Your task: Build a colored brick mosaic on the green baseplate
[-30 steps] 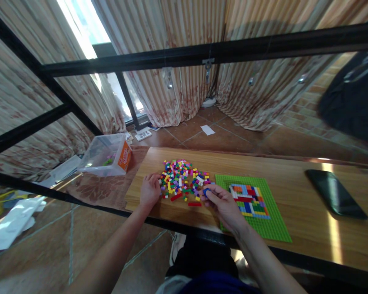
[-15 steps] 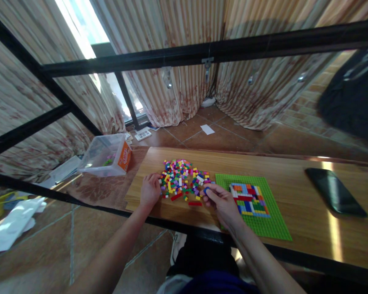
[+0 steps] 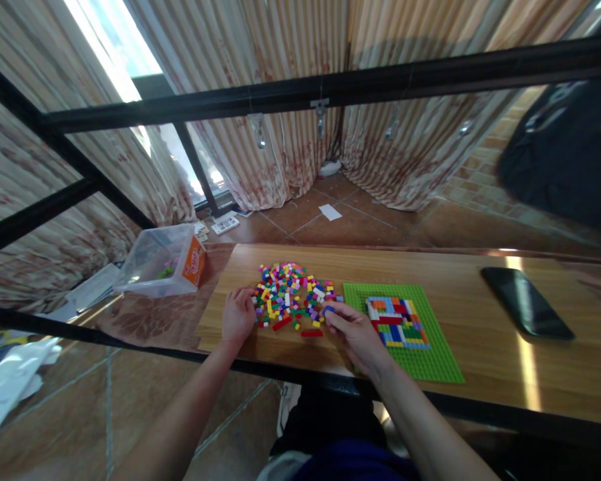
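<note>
Between the thumb and fingers of my right hand [image 3: 354, 333] is a small blue toy brick [image 3: 329, 310], held just above the right edge of a pile of loose toy bricks [image 3: 285, 294]. My left hand [image 3: 239, 315] rests on the table at the pile's left edge, its fingers curled in against the bricks; whatever they pinch is hidden. Right of my right hand lies a green baseplate [image 3: 438, 357], partly covered by that hand and wrist. A flat multicoloured block of bricks [image 3: 399, 323] is fixed on it. Two long red bricks lie at the pile's near side, one a red brick [image 3: 311, 333].
A black phone [image 3: 525, 302] lies on the wooden table [image 3: 461, 274] at the right. Left of the table stands a clear plastic box [image 3: 155, 260] with an orange label. A black metal bar [image 3: 280, 93] crosses in front of the curtains [image 3: 290, 40].
The view has shifted slightly, so the table things sit a little further left. Both hands stay at the pile, and the blue brick remains in my right fingers.
</note>
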Motion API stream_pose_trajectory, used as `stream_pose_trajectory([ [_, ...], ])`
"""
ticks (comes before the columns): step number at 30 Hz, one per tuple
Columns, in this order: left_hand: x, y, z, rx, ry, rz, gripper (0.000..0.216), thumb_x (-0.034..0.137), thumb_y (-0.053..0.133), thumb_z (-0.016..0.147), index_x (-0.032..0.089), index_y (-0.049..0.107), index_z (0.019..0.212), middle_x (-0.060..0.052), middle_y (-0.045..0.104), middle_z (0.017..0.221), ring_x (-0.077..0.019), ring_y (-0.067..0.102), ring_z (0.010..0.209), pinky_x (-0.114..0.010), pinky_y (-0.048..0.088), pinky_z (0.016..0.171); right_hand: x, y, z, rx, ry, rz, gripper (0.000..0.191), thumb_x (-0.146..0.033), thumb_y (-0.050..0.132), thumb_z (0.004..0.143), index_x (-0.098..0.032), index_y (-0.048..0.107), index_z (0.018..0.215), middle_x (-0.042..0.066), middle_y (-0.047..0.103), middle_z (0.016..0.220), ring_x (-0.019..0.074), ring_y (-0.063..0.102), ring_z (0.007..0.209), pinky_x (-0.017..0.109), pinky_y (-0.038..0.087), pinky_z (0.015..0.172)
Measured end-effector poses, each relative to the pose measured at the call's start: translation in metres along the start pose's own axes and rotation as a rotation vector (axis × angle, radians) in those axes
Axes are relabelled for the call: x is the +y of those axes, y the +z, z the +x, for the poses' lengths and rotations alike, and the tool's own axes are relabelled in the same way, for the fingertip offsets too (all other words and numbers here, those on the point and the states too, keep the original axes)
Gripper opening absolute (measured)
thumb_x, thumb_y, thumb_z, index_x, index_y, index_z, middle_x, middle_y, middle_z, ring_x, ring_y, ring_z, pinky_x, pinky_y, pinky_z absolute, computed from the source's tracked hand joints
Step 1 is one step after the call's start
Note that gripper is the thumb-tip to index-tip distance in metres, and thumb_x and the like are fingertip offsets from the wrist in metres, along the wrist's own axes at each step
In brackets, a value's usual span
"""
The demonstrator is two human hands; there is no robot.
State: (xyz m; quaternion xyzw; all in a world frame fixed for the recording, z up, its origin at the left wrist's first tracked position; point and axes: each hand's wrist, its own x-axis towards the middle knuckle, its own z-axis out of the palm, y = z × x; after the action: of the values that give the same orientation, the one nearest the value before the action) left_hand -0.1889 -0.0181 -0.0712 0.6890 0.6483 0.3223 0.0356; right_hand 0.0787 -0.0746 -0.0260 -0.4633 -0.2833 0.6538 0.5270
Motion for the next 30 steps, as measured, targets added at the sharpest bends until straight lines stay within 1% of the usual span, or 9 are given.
stream_pose_trajectory([
  [6, 0.0, 0.0, 0.0, 0.005, 0.01, 0.007, 0.027, 0.018, 0.039, 0.088, 0.018, 0.065, 0.088, -0.01, 0.069, 0.097, -0.0256, 0.06, 0.097, -0.041, 0.048, 0.09, -0.01, 0.0, -0.003, -0.107, 0.041, 0.062, 0.032, -0.04, 0.085, 0.061, -0.023, 0.077, 0.087, 0.003, 0.074, 0.085, 0.0078, 0.052, 0.059, 0.021, 0.041, 0.054],
  [9, 0.0, 0.0, 0.0, -0.003, 0.008, 0.007, 0.027, 0.018, 0.038, 0.088, 0.018, 0.065, 0.088, -0.01, 0.069, 0.095, -0.0256, 0.06, 0.095, -0.041, 0.048, 0.09, -0.012, 0.001, -0.004, -0.092, 0.021, 0.031, 0.032, -0.041, 0.085, 0.062, -0.022, 0.076, 0.085, 0.003, 0.074, 0.077, 0.0081, 0.053, 0.057, 0.021, 0.041, 0.053],
  [14, -0.001, 0.001, -0.001, 0.002, 0.007, -0.005, 0.026, 0.018, 0.039, 0.088, 0.018, 0.065, 0.087, -0.01, 0.069, 0.096, -0.0249, 0.06, 0.096, -0.041, 0.048, 0.09, -0.008, 0.003, -0.001, -0.016, -0.107, -0.031, 0.034, -0.043, 0.082, 0.064, -0.021, 0.074, 0.088, 0.001, 0.071, 0.069, 0.0088, 0.052, 0.051, 0.022, 0.039, 0.047],
  [16, -0.001, 0.001, -0.001, 0.007, 0.011, -0.008, 0.026, 0.017, 0.039, 0.088, 0.019, 0.065, 0.087, -0.009, 0.069, 0.096, -0.0247, 0.06, 0.096, -0.04, 0.049, 0.09, -0.003, 0.002, 0.004, 0.009, -0.141, -0.094, 0.037, -0.046, 0.079, 0.065, -0.02, 0.074, 0.091, 0.002, 0.071, 0.069, 0.0105, 0.053, 0.051, 0.024, 0.042, 0.048],
  [19, -0.001, 0.001, -0.001, 0.01, 0.014, -0.004, 0.026, 0.016, 0.039, 0.087, 0.019, 0.065, 0.088, -0.01, 0.069, 0.095, -0.025, 0.06, 0.096, -0.04, 0.049, 0.09, 0.006, -0.004, 0.018, 0.056, -0.193, -0.294, 0.035, -0.048, 0.074, 0.068, -0.02, 0.075, 0.089, 0.004, 0.072, 0.071, 0.0142, 0.058, 0.054, 0.029, 0.048, 0.052],
  [22, -0.002, 0.001, 0.0, 0.014, 0.017, -0.009, 0.026, 0.016, 0.04, 0.087, 0.019, 0.065, 0.088, -0.01, 0.068, 0.094, -0.0251, 0.06, 0.096, -0.041, 0.049, 0.091, 0.013, -0.011, 0.032, 0.099, -0.279, -0.554, 0.028, -0.043, 0.068, 0.072, -0.021, 0.077, 0.086, 0.005, 0.075, 0.081, 0.0183, 0.064, 0.064, 0.032, 0.051, 0.06],
  [24, -0.002, 0.001, 0.0, 0.018, 0.017, -0.015, 0.026, 0.015, 0.04, 0.087, 0.019, 0.065, 0.088, -0.01, 0.068, 0.095, -0.0248, 0.06, 0.098, -0.04, 0.049, 0.091, 0.016, -0.012, 0.038, 0.095, -0.298, -0.658, 0.029, -0.041, 0.064, 0.074, -0.02, 0.077, 0.089, 0.006, 0.075, 0.082, 0.0199, 0.065, 0.067, 0.032, 0.051, 0.061],
  [26, -0.002, 0.001, 0.0, 0.017, 0.013, -0.015, 0.025, 0.015, 0.04, 0.087, 0.019, 0.065, 0.088, -0.009, 0.068, 0.095, -0.0246, 0.06, 0.098, -0.04, 0.049, 0.091, 0.017, -0.011, 0.04, 0.073, -0.289, -0.677, 0.032, -0.042, 0.062, 0.075, -0.019, 0.077, 0.093, 0.006, 0.074, 0.076, 0.0197, 0.065, 0.063, 0.031, 0.05, 0.058],
  [30, -0.001, 0.001, -0.001, 0.012, 0.005, -0.009, 0.025, 0.016, 0.04, 0.087, 0.019, 0.065, 0.087, -0.009, 0.068, 0.095, -0.0245, 0.06, 0.098, -0.04, 0.049, 0.092, 0.017, -0.006, 0.04, 0.043, -0.27, -0.614, 0.036, -0.044, 0.062, 0.076, -0.019, 0.077, 0.095, 0.004, 0.071, 0.068, 0.0166, 0.06, 0.054, 0.028, 0.047, 0.052],
])
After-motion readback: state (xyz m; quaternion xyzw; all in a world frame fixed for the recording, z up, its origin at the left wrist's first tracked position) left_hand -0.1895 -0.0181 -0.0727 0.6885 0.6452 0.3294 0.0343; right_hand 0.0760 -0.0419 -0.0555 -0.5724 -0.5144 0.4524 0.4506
